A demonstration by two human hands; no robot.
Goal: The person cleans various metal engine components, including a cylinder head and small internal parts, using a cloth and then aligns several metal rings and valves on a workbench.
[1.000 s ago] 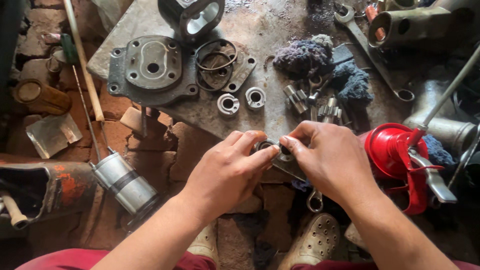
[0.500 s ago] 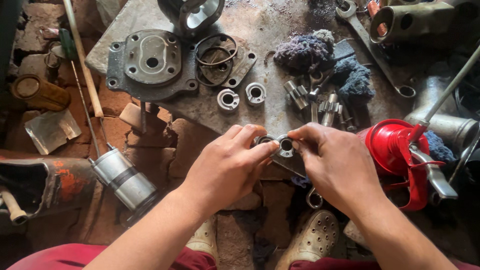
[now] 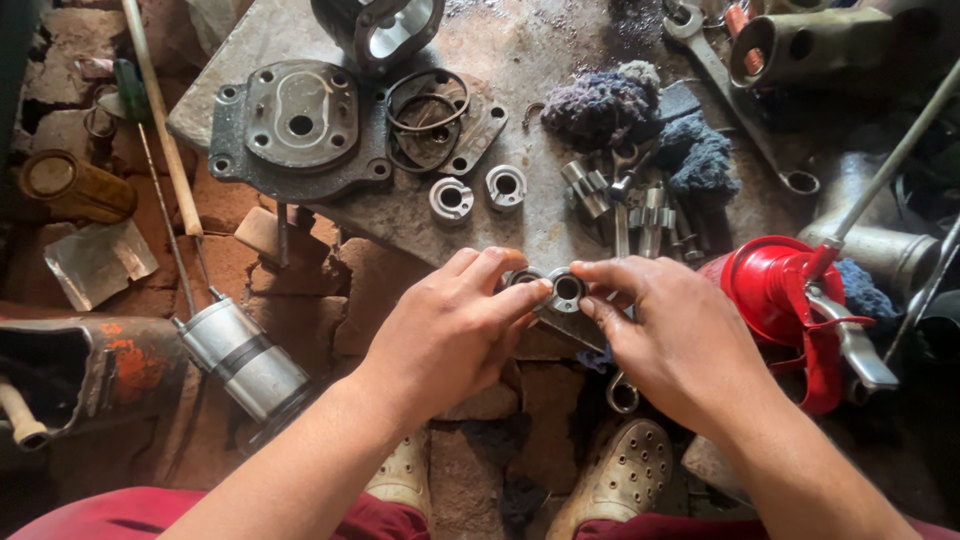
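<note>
across the upper half of the frame lies the grey metal slab (image 3: 560, 225) that serves as my bench, and on it, upper left, the largest piece: a flat cast cover plate (image 3: 298, 125) with bolt holes. right of it sit loose rings (image 3: 428, 115) on a thin gasket plate, and above them a round housing (image 3: 380, 28) at the top edge. at right of centre i see the red oil can (image 3: 775, 290), standing just beside my right hand. upper middle has blue-grey rags (image 3: 640, 125) with a cluster of small steel pins and bolts (image 3: 625, 205) below them. a silver cylinder (image 3: 243, 355) lies lower left on the brick floor.

at centre, both hands meet. my left hand (image 3: 450, 335) and right hand (image 3: 670, 335) are each pinched, thumb and fingers closed, on a small metal bush (image 3: 560, 290) held between them just above the near edge of the slab; a second ring-like part seems to sit against it on the left, though i cannot tell whether the two are joined.

two similar split collars (image 3: 478, 192) wait untouched on the slab above my hands. by my judgement the work is midway: parts lie stripped and spread, and the small piece is only being fitted or checked, with the bigger castings unassembled.
</note>
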